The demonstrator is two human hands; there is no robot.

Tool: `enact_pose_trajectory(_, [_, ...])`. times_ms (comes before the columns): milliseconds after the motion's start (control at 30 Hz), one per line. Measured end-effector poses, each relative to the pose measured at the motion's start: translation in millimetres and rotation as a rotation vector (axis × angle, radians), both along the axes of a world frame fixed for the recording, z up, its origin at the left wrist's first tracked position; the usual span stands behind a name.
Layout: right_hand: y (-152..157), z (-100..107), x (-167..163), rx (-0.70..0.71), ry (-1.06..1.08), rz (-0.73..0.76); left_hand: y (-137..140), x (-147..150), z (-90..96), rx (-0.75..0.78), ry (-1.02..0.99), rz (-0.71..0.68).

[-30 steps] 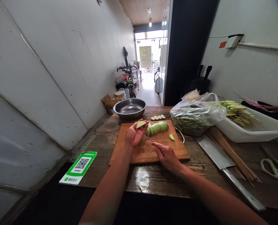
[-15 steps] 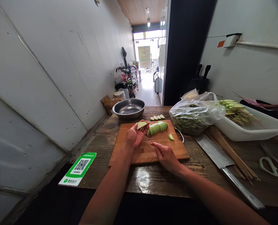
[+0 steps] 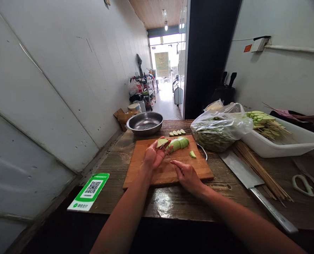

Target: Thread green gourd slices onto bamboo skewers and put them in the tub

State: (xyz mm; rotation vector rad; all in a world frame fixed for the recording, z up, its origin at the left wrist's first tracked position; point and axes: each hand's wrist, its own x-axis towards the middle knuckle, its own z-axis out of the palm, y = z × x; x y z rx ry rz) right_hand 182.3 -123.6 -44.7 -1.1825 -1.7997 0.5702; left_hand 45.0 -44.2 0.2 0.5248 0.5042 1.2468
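Observation:
Above the wooden cutting board point(image 3: 146, 173), my left hand point(image 3: 154, 155) is closed on a pale green vegetable slice point(image 3: 162, 142), held between thumb and fingers. My right hand point(image 3: 187, 174) pinches a thin wooden skewer point(image 3: 170, 157) that points up toward that slice; whether its tip is inside the slice I cannot tell. Behind my left hand, a row of cut green slices point(image 3: 179, 144) leans together on the board. One loose piece point(image 3: 192, 154) lies to their right. Past the board's far edge, skewered slices point(image 3: 177, 133) rest on the table.
A metal bowl point(image 3: 145, 123) stands at the back left. To the right are a plastic bag of greens point(image 3: 217, 130), a white tray point(image 3: 281, 150) of skewered slices, a cleaver point(image 3: 242, 173), a bundle of skewers point(image 3: 262, 169) and scissors point(image 3: 303, 185). A green QR card point(image 3: 89, 192) lies front left.
The view has shifted slightly. My left hand and its slice have tilted a little, sitting slightly lower and further right. My right hand keeps its pinch on the skewer.

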Motion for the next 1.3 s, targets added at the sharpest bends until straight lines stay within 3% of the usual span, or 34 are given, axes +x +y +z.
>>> enact_pose_trajectory(567, [6,2,-1,0.003,0.077,-0.022,-8,10,-3.0,0.0,0.001,-0.118])
enact_pose_trajectory(1133, [2,2,-1,-0.039,-0.007,0.003,-2,4,-10.1,0.02,0.122,0.012])
enact_pose_trajectory(1300, [-1,8,3,-0.037,0.004,-0.009,-5,6,-13.8,0.035,0.131,-0.043])
